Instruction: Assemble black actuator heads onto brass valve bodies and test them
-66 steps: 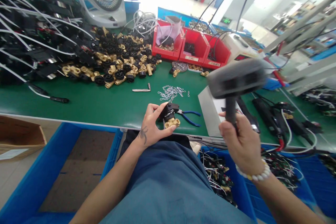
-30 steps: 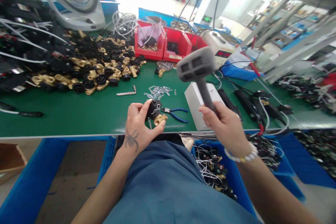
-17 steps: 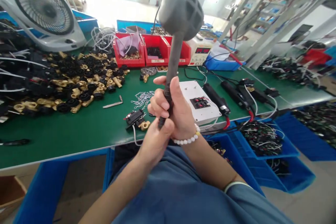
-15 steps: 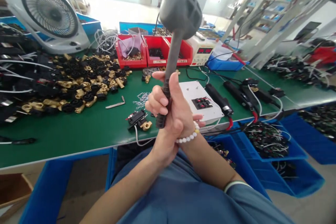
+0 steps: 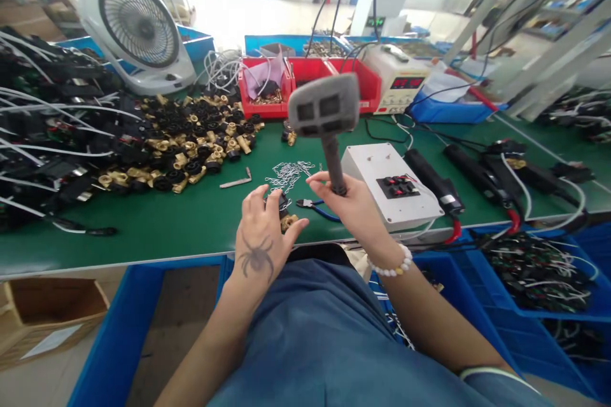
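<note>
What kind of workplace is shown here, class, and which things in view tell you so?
Most likely a factory assembly bench. A heap of brass fittings covers the green table, red parts bins stand behind, and the right hand holds a grey mallet beside the left hand.

Green bench [image 5: 157, 219] with brass fittings [image 5: 181, 146], red bins [image 5: 267, 86], fan [image 5: 136, 28], white box [image 5: 389, 184].

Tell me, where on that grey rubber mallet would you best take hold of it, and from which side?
Grip the grey mallet low on its narrow round handle, as the right hand does now. The blocky head is too wide to close fingers around, and it stands upright above the handle, so coming from the near side, below the head, probably suits best. The left hand steadies the brass and black part on the green table.
</note>
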A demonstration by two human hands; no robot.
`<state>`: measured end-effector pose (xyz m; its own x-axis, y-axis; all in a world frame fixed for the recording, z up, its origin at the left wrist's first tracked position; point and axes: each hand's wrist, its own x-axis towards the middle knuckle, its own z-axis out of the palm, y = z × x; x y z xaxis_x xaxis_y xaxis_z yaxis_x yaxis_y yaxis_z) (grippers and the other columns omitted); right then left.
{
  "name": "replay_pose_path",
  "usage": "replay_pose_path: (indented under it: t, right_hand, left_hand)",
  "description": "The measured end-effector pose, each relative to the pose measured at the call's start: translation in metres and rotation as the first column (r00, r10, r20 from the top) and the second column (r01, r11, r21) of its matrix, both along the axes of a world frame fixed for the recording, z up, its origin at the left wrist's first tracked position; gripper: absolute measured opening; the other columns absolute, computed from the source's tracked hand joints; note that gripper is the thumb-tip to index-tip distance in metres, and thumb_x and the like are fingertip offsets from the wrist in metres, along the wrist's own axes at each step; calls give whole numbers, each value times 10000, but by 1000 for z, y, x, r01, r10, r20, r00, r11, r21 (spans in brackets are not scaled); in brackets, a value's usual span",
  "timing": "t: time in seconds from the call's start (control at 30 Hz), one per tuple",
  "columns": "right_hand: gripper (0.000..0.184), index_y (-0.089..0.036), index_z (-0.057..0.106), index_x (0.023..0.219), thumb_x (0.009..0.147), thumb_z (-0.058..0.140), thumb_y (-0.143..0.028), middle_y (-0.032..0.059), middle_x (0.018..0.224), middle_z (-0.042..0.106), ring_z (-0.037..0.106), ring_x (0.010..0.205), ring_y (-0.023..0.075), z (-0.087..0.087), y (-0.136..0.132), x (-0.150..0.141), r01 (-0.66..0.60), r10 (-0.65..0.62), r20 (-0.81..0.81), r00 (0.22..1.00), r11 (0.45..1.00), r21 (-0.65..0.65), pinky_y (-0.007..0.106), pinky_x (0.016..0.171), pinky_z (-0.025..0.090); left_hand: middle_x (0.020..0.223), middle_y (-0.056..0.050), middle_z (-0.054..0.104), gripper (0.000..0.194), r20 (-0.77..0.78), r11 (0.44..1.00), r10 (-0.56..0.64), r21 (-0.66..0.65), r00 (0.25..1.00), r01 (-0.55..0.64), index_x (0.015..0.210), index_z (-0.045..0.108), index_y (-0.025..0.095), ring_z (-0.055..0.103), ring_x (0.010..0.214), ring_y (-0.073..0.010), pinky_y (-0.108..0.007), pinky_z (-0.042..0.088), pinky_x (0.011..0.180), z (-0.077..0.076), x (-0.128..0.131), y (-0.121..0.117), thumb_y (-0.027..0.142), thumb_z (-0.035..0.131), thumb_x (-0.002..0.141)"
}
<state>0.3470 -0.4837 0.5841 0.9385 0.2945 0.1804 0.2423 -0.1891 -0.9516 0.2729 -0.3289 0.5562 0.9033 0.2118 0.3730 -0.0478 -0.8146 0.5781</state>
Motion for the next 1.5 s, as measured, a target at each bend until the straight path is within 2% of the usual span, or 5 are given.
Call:
replay_pose_path:
  t: [0.3,0.57,1.03,1.27,1.5]
  right_hand:
    - [229,-178,737,890,779,733,-379,43,901,727,654,852,189,-51,15,9,-104,101,-51,994,992,-75,334,849,504]
    - [172,-178,708,884,795,717,-324,22,884,719,649,822,169,-32,20,-3,-142,139,-39,989,986,-88,306,821,510]
    - [81,-172,659,831,909,640,-186,43,877,663,616,818,169,-21,24,1,-278,417,274,867,859,-430,267,750,474]
    - [252,-177,730,1049,928,654,-385,-5,739,656,539,618,127,15,0,-5,-130,241,179,954,869,-477,243,570,386]
    - [391,-223,650,1052,1002,506,-583,-24,639,526,486,552,120,46,-41,-21,-35,95,143,985,925,-378,266,536,383]
  left_hand:
    - [1237,-126,658,498,-25,1000,6,12,1000,-6,1221,619,181,627,1146,-319,-478,565,997,-25,2,6,232,808,763]
    - [1255,-99,615,468,198,940,-72,-314,978,133,1216,576,205,625,1204,-250,-415,554,1027,-38,-15,11,300,797,815]
    - [1171,-100,645,459,61,967,-84,-235,995,96,1171,580,199,619,1138,-292,-518,538,1026,-33,-23,28,248,806,774]
    - [1258,-76,570,516,151,670,18,-735,988,100,1211,531,229,593,1250,-232,-424,540,1069,-49,-6,20,401,793,801]
    - [1242,-61,508,510,218,698,19,-702,976,143,1188,547,233,592,1194,-202,-362,591,976,-71,4,16,369,818,778]
